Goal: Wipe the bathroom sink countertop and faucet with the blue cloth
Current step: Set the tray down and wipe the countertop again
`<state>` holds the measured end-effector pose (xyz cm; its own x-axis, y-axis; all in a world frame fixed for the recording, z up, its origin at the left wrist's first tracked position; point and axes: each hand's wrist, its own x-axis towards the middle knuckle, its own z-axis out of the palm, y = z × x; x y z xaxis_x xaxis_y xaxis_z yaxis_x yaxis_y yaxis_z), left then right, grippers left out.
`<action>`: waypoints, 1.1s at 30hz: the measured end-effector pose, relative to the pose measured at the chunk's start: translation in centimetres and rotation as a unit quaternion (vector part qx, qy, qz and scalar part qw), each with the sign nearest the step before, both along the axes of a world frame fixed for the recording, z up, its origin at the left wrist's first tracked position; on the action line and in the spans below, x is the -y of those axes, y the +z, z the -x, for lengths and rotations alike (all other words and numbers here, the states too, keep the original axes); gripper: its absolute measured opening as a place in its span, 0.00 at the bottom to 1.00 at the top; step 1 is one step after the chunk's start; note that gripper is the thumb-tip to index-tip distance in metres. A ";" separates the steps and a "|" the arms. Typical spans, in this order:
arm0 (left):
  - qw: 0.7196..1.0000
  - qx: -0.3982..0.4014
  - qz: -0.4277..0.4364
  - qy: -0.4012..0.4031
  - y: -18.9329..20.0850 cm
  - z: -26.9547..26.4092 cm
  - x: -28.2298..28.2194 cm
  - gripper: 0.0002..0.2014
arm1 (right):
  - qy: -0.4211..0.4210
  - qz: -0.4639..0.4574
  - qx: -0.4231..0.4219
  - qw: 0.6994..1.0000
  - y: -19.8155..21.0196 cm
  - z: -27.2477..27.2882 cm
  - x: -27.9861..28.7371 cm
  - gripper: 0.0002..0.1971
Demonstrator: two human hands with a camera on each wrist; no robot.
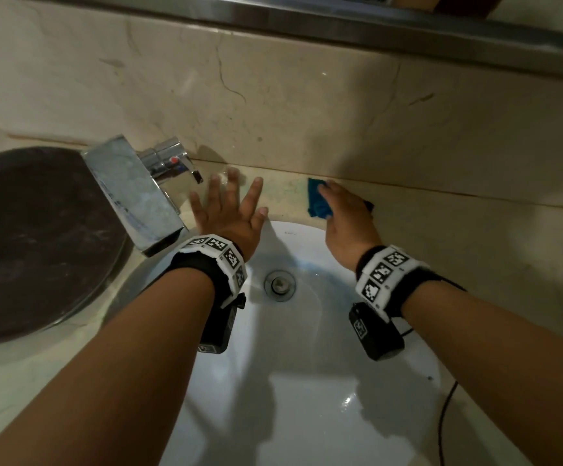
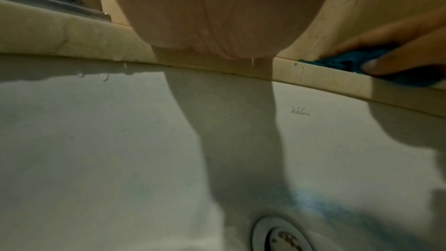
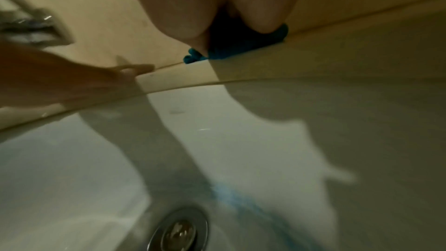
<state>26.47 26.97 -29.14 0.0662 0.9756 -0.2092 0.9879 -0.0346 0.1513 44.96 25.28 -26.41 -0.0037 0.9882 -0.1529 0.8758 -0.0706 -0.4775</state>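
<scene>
The blue cloth (image 1: 316, 200) lies bunched on the beige countertop (image 1: 458, 223) behind the white sink (image 1: 293, 364), close to the back wall. My right hand (image 1: 342, 213) covers it and grips it, thumb on its near side (image 2: 376, 68). In the right wrist view the cloth (image 3: 231, 49) bulges out under the palm. My left hand (image 1: 229, 200) lies flat on the counter with fingers spread, holding nothing, just right of the chrome faucet (image 1: 132, 193). The faucet's spout reaches out over the basin's left side.
A dark round tray (image 1: 37, 243) fills the counter left of the faucet. The drain (image 1: 280, 282) sits mid-basin with a faint blue tint beside it. A marble backsplash (image 1: 273, 95) rises behind, under a metal ledge. A black cable (image 1: 446, 418) trails at right.
</scene>
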 end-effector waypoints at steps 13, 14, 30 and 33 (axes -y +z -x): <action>1.000 0.002 -0.012 -0.003 -0.2 0.2 -0.1 0.27 | 0.093 0.015 0.041 0.995 0.1 0.2 0.4 0.37; 1.000 0.007 -0.012 -0.003 -0.2 0.2 -0.1 0.27 | 0.078 0.016 0.042 0.996 0.0 -1.1 0.8 0.37; 0.999 -0.003 0.042 -0.003 1.5 -0.6 1.1 0.28 | -0.001 -0.068 0.023 0.997 -1.1 -5.1 5.2 0.29; 0.995 -0.018 0.096 -0.031 2.7 -0.6 3.0 0.30 | 0.019 -0.042 -0.019 0.999 -0.8 -4.9 6.7 0.25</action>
